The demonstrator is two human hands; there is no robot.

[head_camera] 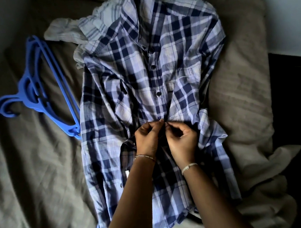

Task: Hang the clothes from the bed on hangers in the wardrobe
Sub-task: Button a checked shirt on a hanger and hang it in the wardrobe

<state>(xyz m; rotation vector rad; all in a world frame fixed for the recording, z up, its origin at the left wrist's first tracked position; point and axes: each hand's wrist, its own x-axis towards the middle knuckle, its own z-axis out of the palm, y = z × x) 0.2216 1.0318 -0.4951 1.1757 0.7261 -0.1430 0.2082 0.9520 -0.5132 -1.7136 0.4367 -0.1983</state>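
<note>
**Both hands at the shirt front, mid-placket**

Two bare forearms reach up from the bottom edge of the view and meet over a blue-and-white plaid button-up shirt (125,90). The shirt lies flat, front up, on the bed (33,178), with its hem nearest and its collar farthest. The left hand (146,137), a thin chain bracelet (145,156) on its wrist, has its fingers curled and pinches the shirt's front edge between thumb and fingertips. The right hand (182,142), with a pale band (189,167) on its wrist, is curled the same way and pinches the facing edge. The fingertips of both hands touch at the placket. The button they work on is hidden beneath them.

Beyond the hands, three dark buttons (158,94) run up the placket, all fastened. A stack of blue plastic hangers (22,92) lies on the sheet to the left, one end touching the shirt's side. A rumpled beige duvet (240,87) lies along the right. Farthest off, a pale striped garment (91,26) shows from under the shirt's shoulder.
</note>
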